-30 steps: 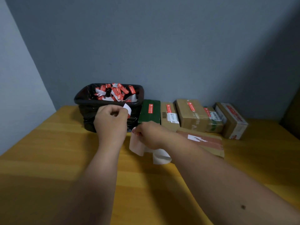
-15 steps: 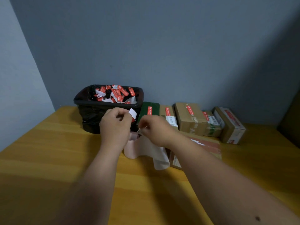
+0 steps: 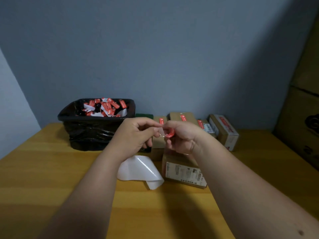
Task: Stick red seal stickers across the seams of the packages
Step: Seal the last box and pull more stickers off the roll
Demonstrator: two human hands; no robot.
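Note:
My left hand [image 3: 136,135] and my right hand [image 3: 181,138] meet above the table, both pinching one small sticker piece. The left fingers hold its white backing [image 3: 160,131]; the right fingers hold the curled red seal sticker [image 3: 170,134] that peels away from it. Below the right hand lies a brown package [image 3: 184,171] with a white shipping label, partly hidden by my wrist. A row of packages along the wall [image 3: 222,130] carries red seals on top. A curled white backing sheet [image 3: 139,167] lies on the table beside the brown package.
A black bin [image 3: 93,128] lined with a bag, holding several red and white sticker scraps, stands at the back left of the yellow wooden table [image 3: 43,169]. A large cardboard carton [image 3: 303,118] rises at the far right edge. A green box [image 3: 145,116] peeks out behind my left hand.
My right hand let go of the white sheet, which now lies on the table. Both hands rose and came together on the small sticker. The view shifted, the packages now further right.

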